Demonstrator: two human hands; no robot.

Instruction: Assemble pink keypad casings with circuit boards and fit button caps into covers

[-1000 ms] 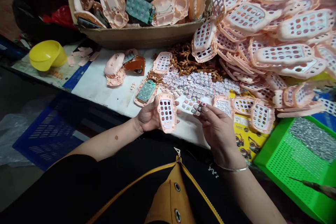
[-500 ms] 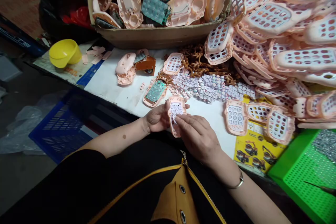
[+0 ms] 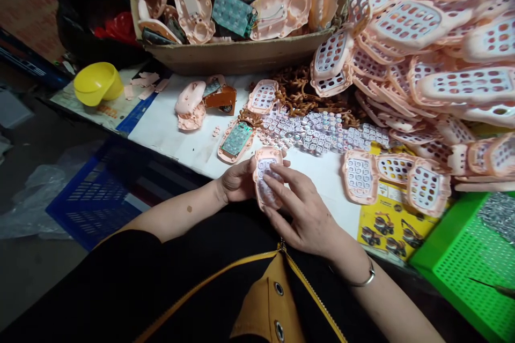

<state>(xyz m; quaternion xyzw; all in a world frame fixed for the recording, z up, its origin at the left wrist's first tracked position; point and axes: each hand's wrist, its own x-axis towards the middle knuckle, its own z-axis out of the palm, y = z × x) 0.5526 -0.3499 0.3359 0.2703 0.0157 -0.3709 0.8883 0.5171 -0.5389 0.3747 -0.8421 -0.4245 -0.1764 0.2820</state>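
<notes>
A pink plastic shell [image 3: 261, 194] with a pale keypad sheet in it is held by my left hand [image 3: 237, 181], whose fingers wrap its left side and far end. My right hand [image 3: 302, 209] lies over the shell's right side, its fingers spread and the fingertips touching the keypad. Just beyond is another pink shell holding a green circuit board [image 3: 237, 138]. Small white keypad pieces [image 3: 317, 133] lie in a heap past my hands. To the right, a pink shell with a keypad [image 3: 361, 177] rests face down on the table.
A cardboard box [image 3: 241, 56] of shells and boards stands at the back. Many pink shells [image 3: 406, 24] are piled at the right. A yellow cup [image 3: 96, 84] sits left, a green basket [image 3: 454, 246] right, and a blue crate [image 3: 92, 198] below the left edge.
My right hand's fingers have spread apart over the shell, and the keypad now lies flatter across it. The view has shifted slightly.
</notes>
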